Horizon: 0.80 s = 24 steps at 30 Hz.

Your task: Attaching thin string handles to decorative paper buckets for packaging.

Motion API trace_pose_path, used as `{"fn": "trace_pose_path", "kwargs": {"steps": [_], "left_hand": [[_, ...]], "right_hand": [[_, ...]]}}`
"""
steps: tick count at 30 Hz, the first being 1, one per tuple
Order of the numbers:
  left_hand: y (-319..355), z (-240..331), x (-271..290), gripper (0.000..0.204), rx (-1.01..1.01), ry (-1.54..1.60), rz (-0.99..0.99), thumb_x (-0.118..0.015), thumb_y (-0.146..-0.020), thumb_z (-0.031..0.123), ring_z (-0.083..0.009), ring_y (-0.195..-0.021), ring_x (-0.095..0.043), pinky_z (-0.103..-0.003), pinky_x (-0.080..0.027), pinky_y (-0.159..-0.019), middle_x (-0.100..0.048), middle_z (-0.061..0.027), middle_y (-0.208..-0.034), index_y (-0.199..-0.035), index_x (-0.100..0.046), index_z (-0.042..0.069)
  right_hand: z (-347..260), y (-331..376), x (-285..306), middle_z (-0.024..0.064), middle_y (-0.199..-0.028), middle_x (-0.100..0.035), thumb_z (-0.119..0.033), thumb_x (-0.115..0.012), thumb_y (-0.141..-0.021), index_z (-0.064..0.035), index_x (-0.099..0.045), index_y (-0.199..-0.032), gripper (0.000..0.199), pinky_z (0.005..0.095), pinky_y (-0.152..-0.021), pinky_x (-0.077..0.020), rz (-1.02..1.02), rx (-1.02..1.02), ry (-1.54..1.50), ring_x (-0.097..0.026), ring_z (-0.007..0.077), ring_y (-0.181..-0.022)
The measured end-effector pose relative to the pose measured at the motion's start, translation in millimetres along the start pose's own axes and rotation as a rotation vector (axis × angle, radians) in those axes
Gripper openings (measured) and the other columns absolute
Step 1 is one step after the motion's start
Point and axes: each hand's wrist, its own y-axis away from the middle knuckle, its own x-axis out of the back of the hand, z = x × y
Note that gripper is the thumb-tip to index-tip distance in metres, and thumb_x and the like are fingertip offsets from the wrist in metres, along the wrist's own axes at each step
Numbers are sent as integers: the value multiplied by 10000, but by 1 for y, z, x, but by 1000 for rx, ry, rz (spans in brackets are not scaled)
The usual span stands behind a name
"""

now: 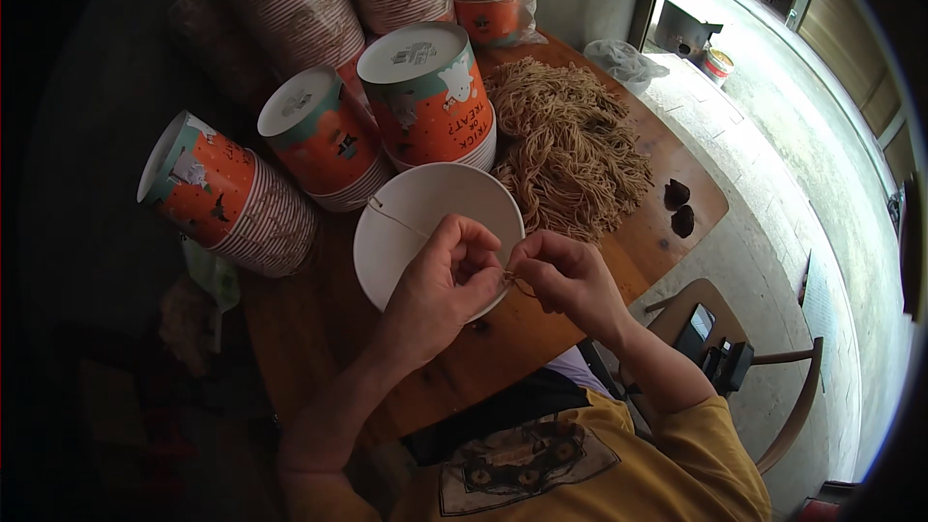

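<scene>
Left hand: the left hand (447, 275) is curled over the near rim of the bucket (425, 217), fingertips pinching a thin cord (396, 217) at the rim's right edge.
Right hand: the right hand (568, 275) meets it there, thumb and forefinger nipped shut on the same cord end (the exact grip is too small to read).
Bucket: white inside, open mouth facing up toward the camera, lying on the wooden table (541, 329) just in front of the person.
Cord: a thin line crosses the bucket's mouth from its upper left rim down to the fingers.
Cord pile: a heap of tan cords (570, 145) lies just right of the bucket, touching it.
Stacks: three orange printed bucket stacks (329, 135) lie behind and left, with wrapped stacks beyond.
Extras: two dark lumps (679, 208) sit near the table's right edge; a chair (773, 377) stands beside it.
</scene>
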Motion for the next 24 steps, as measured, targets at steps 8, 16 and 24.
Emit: {"fn": "trace_pose_path", "kwargs": {"steps": [8,16,24], "left_hand": [[-1,2,-3,193,50,-2,-17,-564,-881,44,-45,-767,-514,-203,-456,-669,-549,-7,-873,-1050,-473,27],[-1,1,-2,189,19,-14,-14,-563,-884,41,-43,-786,-523,-203,-453,-687,-553,-8,-875,-1048,-472,25],[-3,1,-3,192,36,-3,-28,-568,-883,38,-37,-793,-520,-196,-447,-697,-552,-2,-875,-1050,-473,25]], "right_hand": [[14,6,-1,-59,-635,-536,-171,-593,-874,-41,-608,-893,132,182,-466,-372,137,456,605,-478,31,-521],[-3,4,5,-51,-611,-513,-240,-562,-913,-71,-589,-841,186,159,-440,-323,-25,-65,-2,-478,14,-492],[18,7,0,-27,-594,-542,-178,-617,-896,-47,-590,-902,134,203,-498,-415,120,339,356,-501,35,-526]]}}
